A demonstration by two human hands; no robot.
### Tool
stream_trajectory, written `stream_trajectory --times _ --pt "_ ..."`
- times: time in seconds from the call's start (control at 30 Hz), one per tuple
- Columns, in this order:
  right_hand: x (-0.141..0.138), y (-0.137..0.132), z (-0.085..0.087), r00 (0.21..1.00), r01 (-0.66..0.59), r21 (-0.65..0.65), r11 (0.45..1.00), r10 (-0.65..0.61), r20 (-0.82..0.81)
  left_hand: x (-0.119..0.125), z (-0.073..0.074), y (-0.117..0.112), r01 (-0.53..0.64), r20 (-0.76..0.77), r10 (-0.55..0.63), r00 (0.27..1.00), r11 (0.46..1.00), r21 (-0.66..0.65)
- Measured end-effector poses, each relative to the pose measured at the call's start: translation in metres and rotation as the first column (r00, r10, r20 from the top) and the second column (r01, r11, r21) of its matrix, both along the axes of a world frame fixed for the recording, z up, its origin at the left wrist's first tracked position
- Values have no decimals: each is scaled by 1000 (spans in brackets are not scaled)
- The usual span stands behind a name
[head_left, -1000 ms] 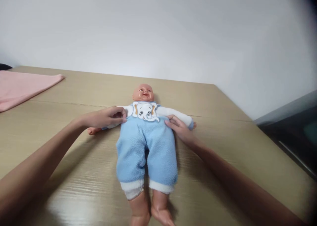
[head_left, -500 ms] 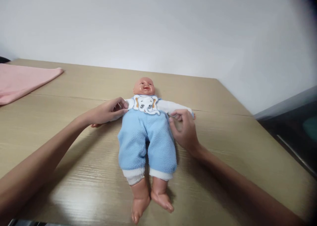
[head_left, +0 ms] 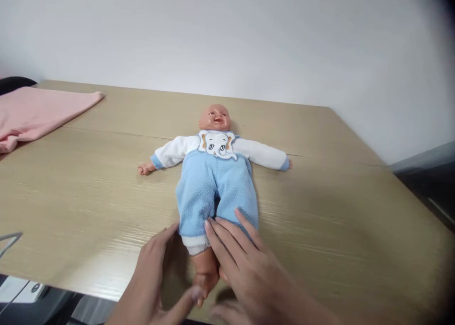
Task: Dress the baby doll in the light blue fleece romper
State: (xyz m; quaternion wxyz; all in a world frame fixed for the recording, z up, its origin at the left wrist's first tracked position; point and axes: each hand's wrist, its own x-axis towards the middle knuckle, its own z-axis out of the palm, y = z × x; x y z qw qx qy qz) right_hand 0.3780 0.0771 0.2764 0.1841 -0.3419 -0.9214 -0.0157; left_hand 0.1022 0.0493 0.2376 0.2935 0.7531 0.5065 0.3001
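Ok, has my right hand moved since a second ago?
Yes. Judged against the seam across the table, your right hand has come toward you, from beside the waist of the doll down over its blue trouser leg.

You have one left hand (head_left: 149,273) and one right hand (head_left: 252,268) in view — two altogether — plus one doll (head_left: 216,175), one elephant patch (head_left: 215,143), two white sleeves (head_left: 261,153), one pink cloth (head_left: 46,109), one table (head_left: 337,211).

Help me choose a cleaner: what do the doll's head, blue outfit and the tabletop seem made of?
Doll's head: probably smooth plastic or vinyl; glossy highlights. Blue outfit: apparently fleece, matte; pebbly nap. Tabletop: satin wood, or perhaps wood-look laminate; streaky grain, soft glare.
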Motion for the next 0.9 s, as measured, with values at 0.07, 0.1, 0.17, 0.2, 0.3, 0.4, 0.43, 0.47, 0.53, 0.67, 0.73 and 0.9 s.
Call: stream_trajectory --times 0.07,0.1,0.17,0.2,0.3,0.4,0.43,0.47,0.53,0.67,0.73,0.9 --pt "-4 -3 -5 996 60 -47 997 -63 -61 -5 -5 -7 61 -23 -61 998 998 17" --pt "-7 -4 -6 993 76 -68 995 -82 -90 -7 -8 -8 73 -24 -73 997 997 30" --pt "-11 -3 -7 988 75 -81 994 -85 -132 -8 -13 -7 51 -9 -51 999 996 72" --pt "-13 -3 -7 985 74 -73 995 -84 -148 -8 -15 -5 20 7 -21 1000 995 94" --pt "-17 0 -10 980 92 -14 996 -93 -178 -7 -16 0 -30 52 25 998 995 97" --pt "-20 0 -12 976 98 12 995 -94 -196 -7 -10 6 -3 80 -3 997 998 70" --pt "-20 0 -11 976 94 12 996 -90 -198 -8 -8 7 1 80 -6 997 998 69" --pt "-21 0 -9 976 87 2 996 -85 -198 -9 -7 8 4 73 -9 997 997 72" --pt "-17 3 0 976 59 -44 997 -67 -208 -15 -6 10 21 37 -24 999 997 78" --pt "18 32 16 929 54 -89 995 -82 -360 -33 -3 13 44 -3 -44 999 996 73" --pt "55 59 12 886 172 22 985 -145 -441 -40 5 20 40 8 -40 999 998 40" --pt "162 125 -34 859 375 96 922 -307 -410 -24 45 65 172 17 -175 984 980 95"
